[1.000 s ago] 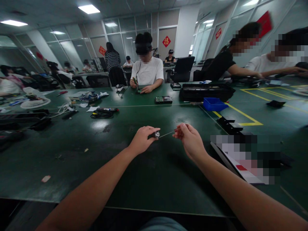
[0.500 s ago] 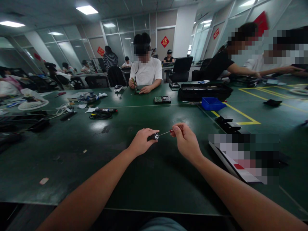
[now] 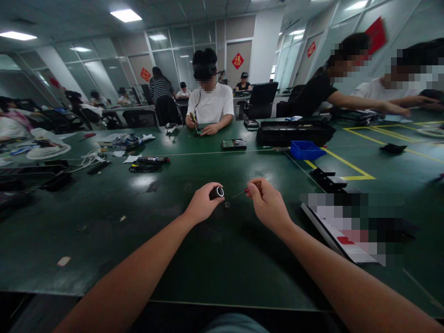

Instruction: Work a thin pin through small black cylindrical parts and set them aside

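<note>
Left hand [image 3: 204,202] farther from screwdriver [image 3: 246,190]

A single head-worn camera supplies the view. The lens is positioned above the near edge of the green workbench [image 3: 187,273], on the wearer's side, and faces forward and down across the worktop. The wearer's clothing [image 3: 236,323] appears at the near centre. The left forearm [image 3: 138,259] and right forearm [image 3: 329,263] extend away from the lens, placing the left hand [image 3: 201,203] and right hand [image 3: 266,199] at close range, near mid-field. Coverage is wide-angle: it includes a seated co-worker [image 3: 213,101] across the bench, far glass partitions [image 3: 173,51] and a ceiling light [image 3: 126,15]. Uprights lean outward at far left and far right.
</note>
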